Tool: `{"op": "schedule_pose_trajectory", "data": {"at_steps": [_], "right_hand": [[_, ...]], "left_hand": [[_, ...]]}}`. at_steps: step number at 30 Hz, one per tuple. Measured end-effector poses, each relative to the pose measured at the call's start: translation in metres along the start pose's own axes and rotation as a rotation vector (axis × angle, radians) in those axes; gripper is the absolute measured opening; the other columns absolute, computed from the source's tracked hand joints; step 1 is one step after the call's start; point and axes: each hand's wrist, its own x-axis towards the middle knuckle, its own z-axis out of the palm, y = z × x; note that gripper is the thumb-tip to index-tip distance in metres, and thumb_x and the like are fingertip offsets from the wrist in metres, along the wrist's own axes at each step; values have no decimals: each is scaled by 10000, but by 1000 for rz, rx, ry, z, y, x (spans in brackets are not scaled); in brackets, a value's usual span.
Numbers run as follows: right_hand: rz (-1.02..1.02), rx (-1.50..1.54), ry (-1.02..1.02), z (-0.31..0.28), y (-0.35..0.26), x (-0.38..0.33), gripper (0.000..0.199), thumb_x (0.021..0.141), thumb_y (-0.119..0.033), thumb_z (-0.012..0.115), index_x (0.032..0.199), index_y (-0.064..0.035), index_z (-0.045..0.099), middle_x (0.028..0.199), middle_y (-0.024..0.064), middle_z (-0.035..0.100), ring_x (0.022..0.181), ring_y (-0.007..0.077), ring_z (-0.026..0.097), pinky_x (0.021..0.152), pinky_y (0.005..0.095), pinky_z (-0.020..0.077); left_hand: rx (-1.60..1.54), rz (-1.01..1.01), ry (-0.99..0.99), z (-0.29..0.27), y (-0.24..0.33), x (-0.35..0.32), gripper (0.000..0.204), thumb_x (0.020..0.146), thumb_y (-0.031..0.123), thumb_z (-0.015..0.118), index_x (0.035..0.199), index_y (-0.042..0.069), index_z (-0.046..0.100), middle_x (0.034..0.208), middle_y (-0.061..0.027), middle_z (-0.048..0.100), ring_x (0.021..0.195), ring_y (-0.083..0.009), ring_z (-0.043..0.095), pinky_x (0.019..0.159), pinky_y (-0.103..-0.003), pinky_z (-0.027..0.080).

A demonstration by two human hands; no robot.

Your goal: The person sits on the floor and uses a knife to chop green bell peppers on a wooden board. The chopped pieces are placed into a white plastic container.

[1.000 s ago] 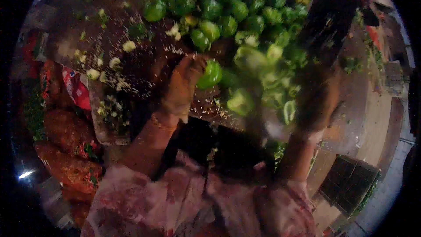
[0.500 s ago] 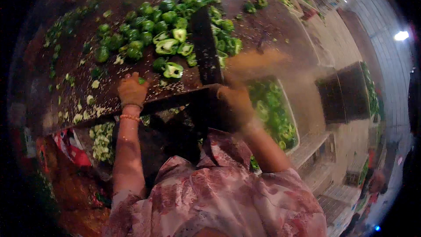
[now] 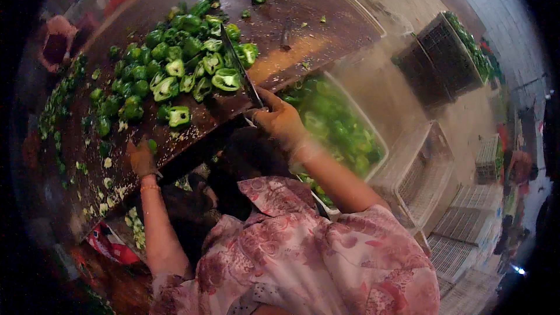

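Note:
My right hand (image 3: 280,118) is closed around the handle of a large knife (image 3: 238,67). The dark blade points away from me, nearly edge-on, at the right side of a heap of green bell peppers (image 3: 140,73). Some peppers are whole. Others, such as a cut pepper (image 3: 226,80), show pale insides. My left hand (image 3: 140,157), curled and a little blurred, is low at the table's near edge, left of the knife. A small green pepper piece (image 3: 152,146) shows at its thumb side and appears gripped. A pepper half (image 3: 179,116) lies just beyond that hand.
Seeds and pale cores litter the brown table (image 3: 204,118). Below its right edge stands a crate of green peppers (image 3: 344,134). Farther right are an empty-looking crate (image 3: 423,169), stacked crates (image 3: 449,58) and flat crates (image 3: 466,221). Another person's hand (image 3: 58,38) is at far left.
The view has turned, so the table sits further left. The knife has gone from showing its broad side to nearly edge-on. My right hand is sharper; both hands keep their grips.

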Motion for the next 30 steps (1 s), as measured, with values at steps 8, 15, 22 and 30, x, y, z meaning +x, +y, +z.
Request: {"op": "schedule_pose_trajectory", "data": {"at_steps": [8, 15, 22, 30], "right_hand": [[-460, -1141, -53, -9, -9, 58, 507, 865, -150, 628, 1363, -195, 542, 928, 167, 674, 921, 360, 667, 778, 442, 535], [-572, -1312, -272, 17, 24, 134, 336, 885, -173, 567, 1219, -139, 585, 899, 117, 686, 853, 334, 692, 704, 469, 553], [-526, -961, -241, -47, 29, 112, 457, 870, -308, 651, 1286, -121, 609, 993, 160, 715, 900, 380, 685, 822, 459, 550], [361, -1278, 537, -394, 84, 128, 513, 844, -412, 624, 1292, -164, 621, 1184, 235, 653, 1069, 395, 644, 906, 474, 518]], "left_hand": [[-268, 479, 279, -58, 146, -32, 402, 995, 303, 560, 1271, 12, 583, 1198, -200, 652, 1065, -349, 632, 913, -427, 510], [-1274, -417, -538, -88, 325, -34, 430, 1019, 452, 466, 1015, 99, 711, 917, -70, 691, 798, -235, 651, 712, -366, 533], [-1481, -487, -715, 2, 281, -19, 363, 1007, 356, 473, 1135, 68, 652, 1004, -81, 696, 849, -261, 673, 735, -385, 561], [-1801, -391, -1056, -36, 238, -38, 420, 1028, 351, 438, 1233, 14, 584, 1138, -113, 668, 979, -271, 654, 861, -410, 537]]}}
